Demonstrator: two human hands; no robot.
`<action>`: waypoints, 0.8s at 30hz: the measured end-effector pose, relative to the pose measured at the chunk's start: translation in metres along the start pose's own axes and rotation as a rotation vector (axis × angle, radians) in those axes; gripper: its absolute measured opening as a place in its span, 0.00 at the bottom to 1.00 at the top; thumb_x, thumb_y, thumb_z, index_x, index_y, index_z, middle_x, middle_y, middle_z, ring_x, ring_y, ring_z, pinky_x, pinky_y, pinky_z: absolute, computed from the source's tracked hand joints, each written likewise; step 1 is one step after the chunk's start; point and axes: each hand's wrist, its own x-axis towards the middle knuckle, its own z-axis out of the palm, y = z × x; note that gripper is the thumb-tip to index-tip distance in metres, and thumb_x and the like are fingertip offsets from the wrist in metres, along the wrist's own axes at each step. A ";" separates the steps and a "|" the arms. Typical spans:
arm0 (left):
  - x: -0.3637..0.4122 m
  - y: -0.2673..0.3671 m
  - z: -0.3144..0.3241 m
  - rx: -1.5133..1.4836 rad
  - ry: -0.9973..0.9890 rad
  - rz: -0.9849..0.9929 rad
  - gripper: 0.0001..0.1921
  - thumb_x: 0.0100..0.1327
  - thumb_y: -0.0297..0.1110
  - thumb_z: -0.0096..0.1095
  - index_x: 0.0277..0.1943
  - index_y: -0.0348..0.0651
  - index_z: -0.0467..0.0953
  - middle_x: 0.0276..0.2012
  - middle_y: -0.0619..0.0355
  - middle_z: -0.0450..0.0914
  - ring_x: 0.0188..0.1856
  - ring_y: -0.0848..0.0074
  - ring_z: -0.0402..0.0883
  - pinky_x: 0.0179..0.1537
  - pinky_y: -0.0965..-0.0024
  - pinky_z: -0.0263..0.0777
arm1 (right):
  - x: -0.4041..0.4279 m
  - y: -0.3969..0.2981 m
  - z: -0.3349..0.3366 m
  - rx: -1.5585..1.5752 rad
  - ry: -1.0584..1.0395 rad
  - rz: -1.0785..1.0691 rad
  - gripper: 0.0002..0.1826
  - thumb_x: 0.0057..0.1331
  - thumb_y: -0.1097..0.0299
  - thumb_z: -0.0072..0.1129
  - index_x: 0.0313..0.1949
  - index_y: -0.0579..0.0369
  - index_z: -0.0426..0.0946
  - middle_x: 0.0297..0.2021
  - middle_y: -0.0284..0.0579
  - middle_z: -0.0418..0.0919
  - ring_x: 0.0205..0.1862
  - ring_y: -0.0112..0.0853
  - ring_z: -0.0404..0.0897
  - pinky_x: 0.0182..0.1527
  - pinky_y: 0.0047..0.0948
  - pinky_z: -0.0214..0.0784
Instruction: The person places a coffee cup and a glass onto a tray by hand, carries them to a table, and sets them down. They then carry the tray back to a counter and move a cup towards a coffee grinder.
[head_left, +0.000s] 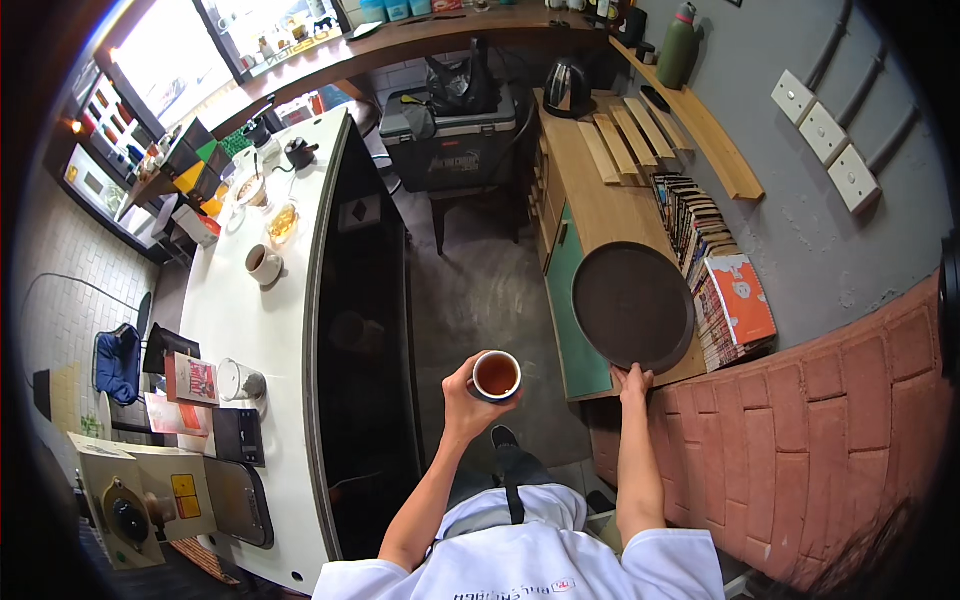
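Observation:
My left hand (474, 397) is wrapped around a cup (496, 376) with a white rim, held upright over the floor in front of my body. A reddish-brown liquid, like tea, fills much of it. On the right, my right hand (634, 379) grips the near edge of a round dark brown serving tray (634, 304). The tray's top is bare, and it lies over or on the wooden cabinet top (570, 142); whether it touches the wood I cannot tell. My right fingers are partly hidden by the tray's rim.
A white counter (292, 330) runs along my left, with a mug (263, 265), a glass of amber liquid (283, 223) and a black scale (237, 436). Books (697, 225) line the cabinet beside the wall. An electric kettle (568, 88) and a cooler box (450, 150) stand at the far end.

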 end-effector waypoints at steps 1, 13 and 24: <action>0.001 0.001 0.001 0.002 -0.003 -0.003 0.27 0.39 0.29 0.79 0.46 0.35 0.77 0.38 0.54 0.84 0.42 0.72 0.84 0.46 0.70 0.78 | -0.002 0.001 -0.005 -0.004 -0.002 0.001 0.23 0.65 0.81 0.40 0.59 0.70 0.50 0.55 0.62 0.64 0.52 0.45 0.74 0.45 0.46 0.79; 0.002 0.002 -0.001 0.019 -0.030 -0.017 0.27 0.39 0.30 0.79 0.46 0.36 0.78 0.39 0.55 0.84 0.42 0.72 0.84 0.47 0.69 0.78 | -0.001 0.003 -0.057 0.349 -0.194 0.173 0.26 0.54 0.80 0.59 0.54 0.53 0.69 0.51 0.43 0.71 0.53 0.37 0.71 0.52 0.41 0.69; -0.010 0.013 -0.018 0.044 0.061 -0.010 0.27 0.39 0.30 0.80 0.45 0.34 0.78 0.38 0.53 0.84 0.41 0.71 0.85 0.47 0.69 0.78 | -0.049 -0.004 -0.056 0.071 -0.648 0.168 0.34 0.60 0.82 0.57 0.65 0.56 0.57 0.63 0.43 0.62 0.64 0.38 0.62 0.67 0.41 0.54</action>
